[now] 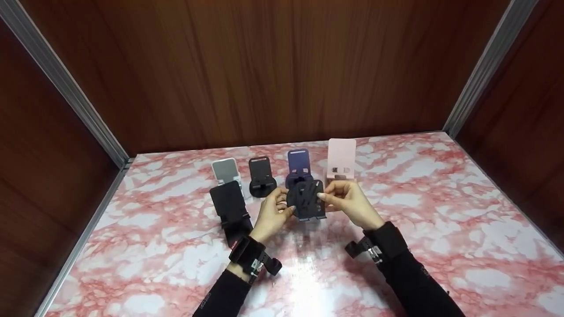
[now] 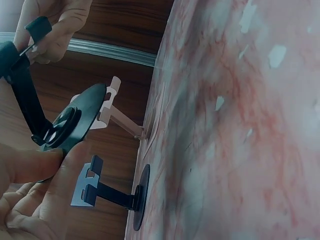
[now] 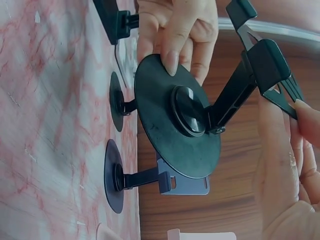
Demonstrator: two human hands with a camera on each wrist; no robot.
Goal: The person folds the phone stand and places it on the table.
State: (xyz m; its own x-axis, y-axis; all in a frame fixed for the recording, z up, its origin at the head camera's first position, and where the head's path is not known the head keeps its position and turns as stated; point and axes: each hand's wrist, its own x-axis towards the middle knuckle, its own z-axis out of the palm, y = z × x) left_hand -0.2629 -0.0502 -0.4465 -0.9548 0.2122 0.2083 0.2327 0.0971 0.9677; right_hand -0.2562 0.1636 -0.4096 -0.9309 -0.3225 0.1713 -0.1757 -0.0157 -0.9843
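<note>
A black phone stand (image 1: 308, 200) with a round base and a hinged arm is held up in front of me, above the marbled table. My left hand (image 1: 272, 213) pinches the rim of its round base (image 3: 160, 120) between thumb and fingers. On the other side, my right hand (image 1: 352, 204) grips the edge of the stand's upper plate. The right wrist view shows the arm (image 3: 232, 97) folded out at an angle from the base. Behind the held stand, a purple phone stand (image 1: 298, 159) is partly covered by it.
More phone stands stand on the table (image 1: 154, 264): a grey-and-white one (image 1: 225, 170) and a black one (image 1: 260, 169) behind my left hand, a pink one (image 1: 341, 154) behind my right. Another black stand (image 1: 229, 202) is left of my left hand. Wood-look panels (image 1: 282, 75) enclose the table.
</note>
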